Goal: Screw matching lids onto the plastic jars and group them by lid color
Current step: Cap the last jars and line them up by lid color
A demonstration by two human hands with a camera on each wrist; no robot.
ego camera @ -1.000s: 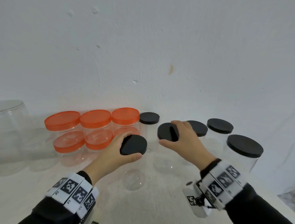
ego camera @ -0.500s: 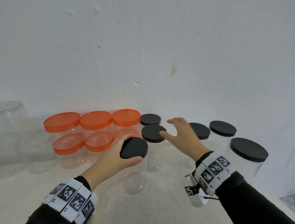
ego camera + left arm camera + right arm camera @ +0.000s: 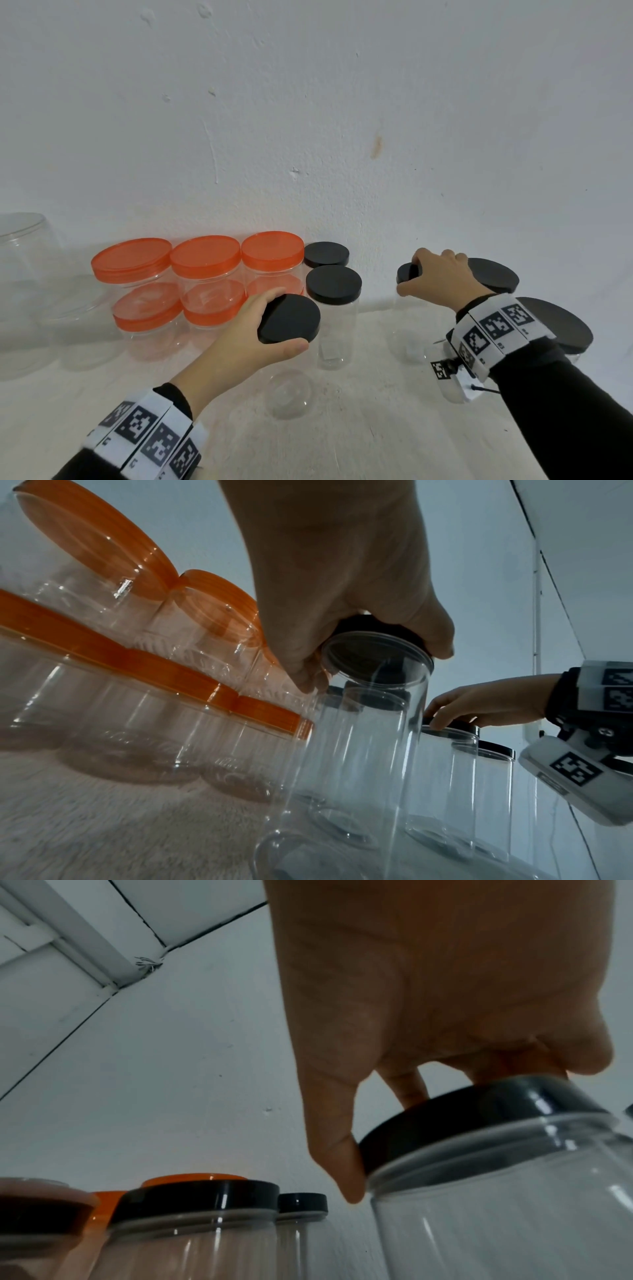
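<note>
My left hand [image 3: 284,322] grips the black lid [image 3: 301,313] of a tall clear jar [image 3: 291,394] near the table's middle; the left wrist view shows its fingers [image 3: 301,674] curled round that lid's rim. My right hand [image 3: 416,275] grips the black lid [image 3: 404,274] of another clear jar [image 3: 407,329] further right. In the right wrist view, thumb and fingers pinch this lid [image 3: 479,1110] from above. Several orange-lidded jars [image 3: 205,260] stand grouped at the back left. Two black-lidded jars [image 3: 333,284] stand right beside them.
Two more black-lidded jars [image 3: 496,274] [image 3: 565,325] stand at the right, partly hidden by my right wrist. A large clear lidless container [image 3: 24,274] sits at the far left. A white wall rises directly behind the jars. The white tabletop [image 3: 376,428] stretches in front.
My right hand let go of the black-lidded jar beside the orange group, moved right, and now grips another jar's black lid. My left hand has kept its hold on its lid.
</note>
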